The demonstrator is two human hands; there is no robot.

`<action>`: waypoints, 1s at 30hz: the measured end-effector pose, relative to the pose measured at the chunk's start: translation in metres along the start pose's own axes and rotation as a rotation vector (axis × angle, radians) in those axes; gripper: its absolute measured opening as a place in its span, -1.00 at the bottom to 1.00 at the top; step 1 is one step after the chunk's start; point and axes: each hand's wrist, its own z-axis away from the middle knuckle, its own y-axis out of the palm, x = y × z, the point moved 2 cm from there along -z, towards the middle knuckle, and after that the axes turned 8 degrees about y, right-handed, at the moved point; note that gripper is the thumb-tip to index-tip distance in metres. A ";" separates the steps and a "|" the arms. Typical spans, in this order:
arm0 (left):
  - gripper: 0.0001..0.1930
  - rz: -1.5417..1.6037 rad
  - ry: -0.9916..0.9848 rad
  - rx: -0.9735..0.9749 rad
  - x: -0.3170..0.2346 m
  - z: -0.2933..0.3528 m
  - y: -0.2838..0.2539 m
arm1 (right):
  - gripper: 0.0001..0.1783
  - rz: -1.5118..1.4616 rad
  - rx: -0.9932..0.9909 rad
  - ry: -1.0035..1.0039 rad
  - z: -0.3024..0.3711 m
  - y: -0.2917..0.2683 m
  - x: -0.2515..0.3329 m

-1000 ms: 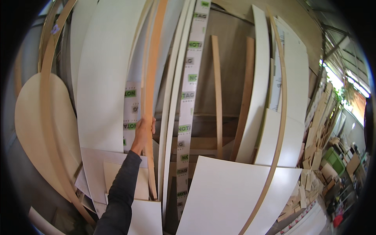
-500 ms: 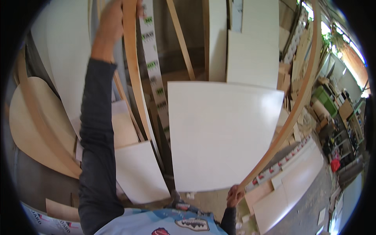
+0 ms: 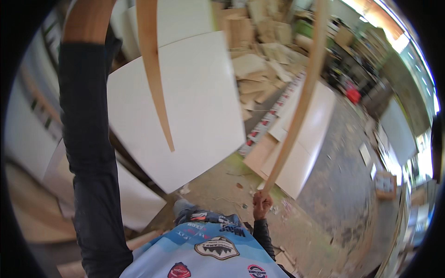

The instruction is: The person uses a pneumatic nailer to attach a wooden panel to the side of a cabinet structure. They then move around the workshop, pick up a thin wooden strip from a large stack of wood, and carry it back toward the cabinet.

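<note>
My left arm reaches up along the left side, and only the wrist and lower part of my left hand (image 3: 88, 22) show; its fingers are beyond the top edge. Near it a wooden strip (image 3: 152, 65) hangs from above and has moved along with that arm. Its tapered lower end is free in front of a large white board (image 3: 199, 106). My right hand (image 3: 262, 204), low in the middle, is closed in a fist around the lower end of a long, narrow wooden strip (image 3: 296, 120). That strip slants up and rightward past the top edge.
Right of the white board lie brown offcuts (image 3: 259, 69). White panels (image 3: 306, 148) rest on the concrete floor (image 3: 338, 185) beyond the right-hand strip. A cardboard box (image 3: 385, 184) and a red object (image 3: 353, 95) stand farther right. More sheets (image 3: 32, 120) lean at the left.
The view has swung right, showing more floor. My left arm and its strip have moved right with it, now in front of the white board. My right hand still grips its strip.
</note>
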 end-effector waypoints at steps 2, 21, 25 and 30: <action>-0.55 0.158 -0.092 -0.044 0.011 0.025 0.052 | -0.75 0.095 -0.111 0.036 0.006 -0.034 0.004; -0.55 0.941 -0.703 0.095 0.101 0.234 0.590 | -0.56 0.777 -0.938 -0.085 0.012 -0.339 0.065; -0.53 0.981 -0.775 0.099 0.105 0.251 0.702 | -0.43 0.962 -0.977 -0.042 -0.018 -0.423 0.061; -0.53 1.035 -0.888 0.158 0.154 0.281 0.824 | -0.35 1.173 -1.057 0.051 -0.043 -0.523 0.087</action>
